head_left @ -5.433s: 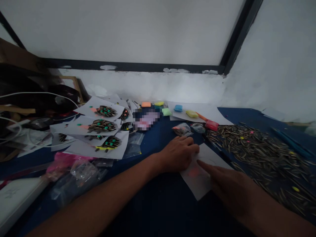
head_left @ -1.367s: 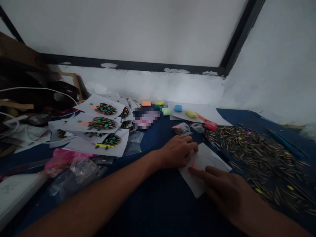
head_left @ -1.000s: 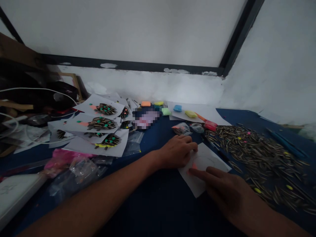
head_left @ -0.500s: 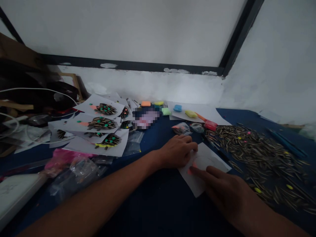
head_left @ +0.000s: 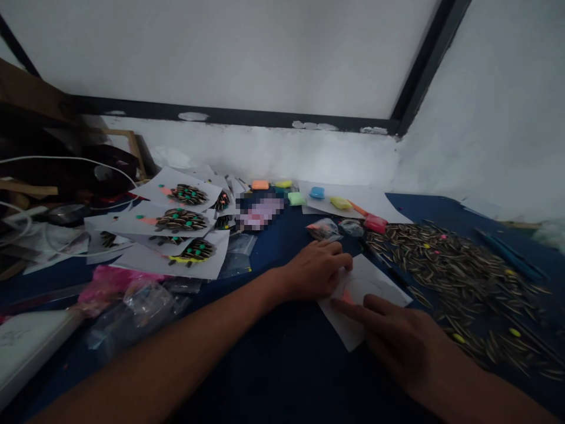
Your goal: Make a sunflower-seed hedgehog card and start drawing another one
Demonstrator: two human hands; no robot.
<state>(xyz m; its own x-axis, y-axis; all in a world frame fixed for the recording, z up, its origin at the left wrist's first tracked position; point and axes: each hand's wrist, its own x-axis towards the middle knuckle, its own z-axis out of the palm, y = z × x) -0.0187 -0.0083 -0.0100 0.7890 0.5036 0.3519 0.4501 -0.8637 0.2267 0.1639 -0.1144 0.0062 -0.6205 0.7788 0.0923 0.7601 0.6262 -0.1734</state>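
Note:
A white sheet of paper (head_left: 353, 335) with a faint pencilled curve lies on the blue tabletop. On its left part sits a small flat patch of orange modelling clay (head_left: 348, 295). My left hand (head_left: 318, 270) lies palm down over the paper's upper left edge, its fingers loosely bent and nothing gripped. My right hand (head_left: 392, 335) comes in from the lower right, its index finger stretched out and its tip at the lower left edge of the clay. The other fingers of that hand are partly hidden.
Sunflower seeds (head_left: 463, 277) spread across the right side. Finished seed pictures (head_left: 180, 221) on paper are stacked at left. Clay packs, blue (head_left: 316, 192) and red (head_left: 375, 223) among them, lie at the back. Plastic bags (head_left: 150, 303) and a white box (head_left: 33, 347) sit front left.
My right index fingertip has shifted slightly left along the orange clay, showing more of it. My left hand stays put on the paper.

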